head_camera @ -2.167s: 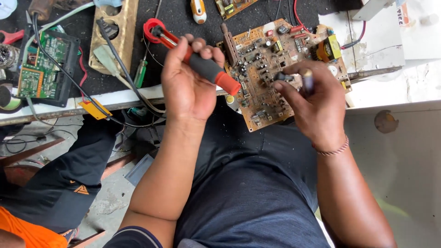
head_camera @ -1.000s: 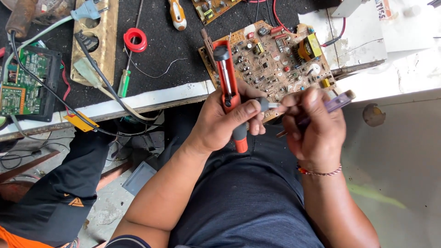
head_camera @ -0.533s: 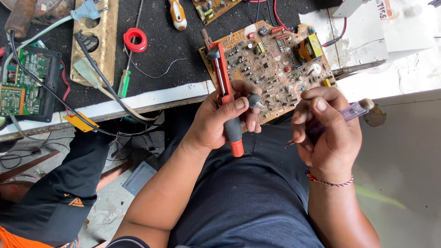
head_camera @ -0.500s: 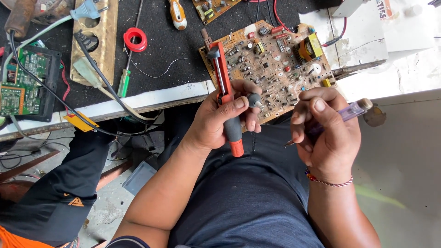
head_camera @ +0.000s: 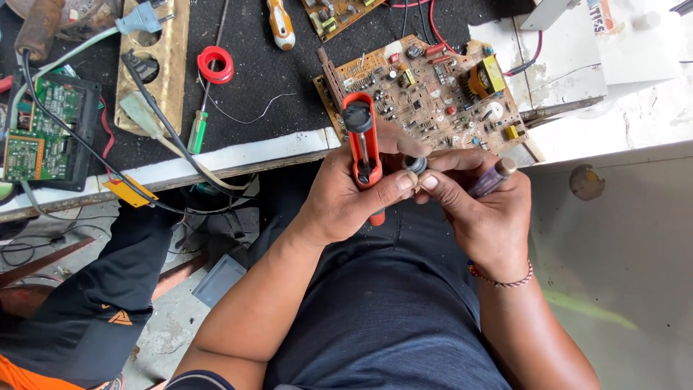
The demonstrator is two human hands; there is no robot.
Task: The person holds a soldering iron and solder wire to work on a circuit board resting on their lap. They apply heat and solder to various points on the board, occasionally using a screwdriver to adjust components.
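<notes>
The red plastic desoldering pump (head_camera: pixel 363 148), clasped in the left hand (head_camera: pixel 346 195), could be dropped if the right hand's (head_camera: pixel 476 209) fingers, closed on a purple-handled tool (head_camera: pixel 491 177), tug the small dark cap (head_camera: pixel 414 165).

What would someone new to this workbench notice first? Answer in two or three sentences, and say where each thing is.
At centre, the left hand holds an orange tool upright, while the right hand holds a purple-handled tool and meets it fingertip to fingertip. Just behind them, a brown circuit board crowded with parts lies at the bench edge. Farther left, a red ring stands out on the black mat.
</notes>
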